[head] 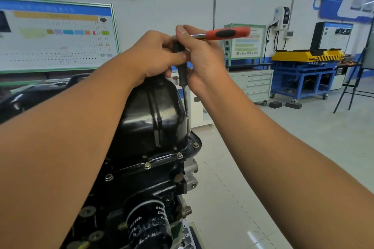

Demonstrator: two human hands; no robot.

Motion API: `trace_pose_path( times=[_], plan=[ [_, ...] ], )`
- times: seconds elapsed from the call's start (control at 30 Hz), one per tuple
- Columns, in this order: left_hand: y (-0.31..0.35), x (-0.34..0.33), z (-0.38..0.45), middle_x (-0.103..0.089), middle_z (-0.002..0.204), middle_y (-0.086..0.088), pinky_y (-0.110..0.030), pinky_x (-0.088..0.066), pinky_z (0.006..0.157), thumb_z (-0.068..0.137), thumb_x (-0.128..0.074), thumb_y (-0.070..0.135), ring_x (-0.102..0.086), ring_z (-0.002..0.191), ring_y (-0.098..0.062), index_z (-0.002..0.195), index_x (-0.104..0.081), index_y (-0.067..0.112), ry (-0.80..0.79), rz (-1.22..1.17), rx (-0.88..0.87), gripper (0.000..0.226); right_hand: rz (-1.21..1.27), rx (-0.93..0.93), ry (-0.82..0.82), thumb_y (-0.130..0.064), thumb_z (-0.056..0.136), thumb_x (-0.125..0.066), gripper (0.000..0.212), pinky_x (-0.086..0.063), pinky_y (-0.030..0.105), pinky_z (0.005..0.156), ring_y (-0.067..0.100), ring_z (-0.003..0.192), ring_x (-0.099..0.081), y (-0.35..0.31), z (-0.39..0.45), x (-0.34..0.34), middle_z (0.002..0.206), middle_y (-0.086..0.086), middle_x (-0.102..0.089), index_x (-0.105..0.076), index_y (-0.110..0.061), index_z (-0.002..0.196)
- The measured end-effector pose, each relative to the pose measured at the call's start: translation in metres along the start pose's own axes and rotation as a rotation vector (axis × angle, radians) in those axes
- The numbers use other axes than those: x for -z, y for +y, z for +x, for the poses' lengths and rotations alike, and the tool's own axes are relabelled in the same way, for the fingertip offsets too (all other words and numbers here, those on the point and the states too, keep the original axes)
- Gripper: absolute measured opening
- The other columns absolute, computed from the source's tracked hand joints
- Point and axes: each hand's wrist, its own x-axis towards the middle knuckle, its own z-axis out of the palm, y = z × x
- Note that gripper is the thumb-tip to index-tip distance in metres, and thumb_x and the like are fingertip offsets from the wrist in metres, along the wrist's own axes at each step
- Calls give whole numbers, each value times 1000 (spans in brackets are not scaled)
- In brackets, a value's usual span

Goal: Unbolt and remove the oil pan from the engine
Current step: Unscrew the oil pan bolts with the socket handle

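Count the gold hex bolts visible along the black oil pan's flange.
4: front edge at left, middle, right, plus the corner. Arms may hide others.

The oil pan (153, 111) sits on top of the engine (141, 198), with flange bolts (147, 166) along its near rim. An extension bar (187, 107) stands upright at the pan's right edge (both hands meet at its top). Behind, a display board (56, 36) lies left and a cabinet (253, 85) right.

The hands hide the ratchet (226, 33) head; wall chart (56, 34) text is blurred.
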Motion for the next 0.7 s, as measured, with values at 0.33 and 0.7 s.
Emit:
trace_pose_path(
  times=[0.33, 0.7],
  plan=[
    [0, -3, 0, -68, 57, 5, -18, -48, 50, 95, -75, 22, -60, 45, -10, 101, -72, 3, -2, -10, 5, 20, -2, 14, -2, -7, 91, -76, 15, -55, 39, 54, 34, 79, -75, 0, -7, 0, 88, 16, -74, -69, -3, 104],
    [1, 0, -3, -71, 62, 1, -20, -47, 51, 89, -80, 23, -55, 45, -12, 93, -71, 9, 0, -12, 1, 17, 8, 51, -52, -3, 91, -75, 13, -61, 42, 69, 30, 85, -74, -3, -15, 12, 93, 14, -73, -68, -7, 102]
  ],
)
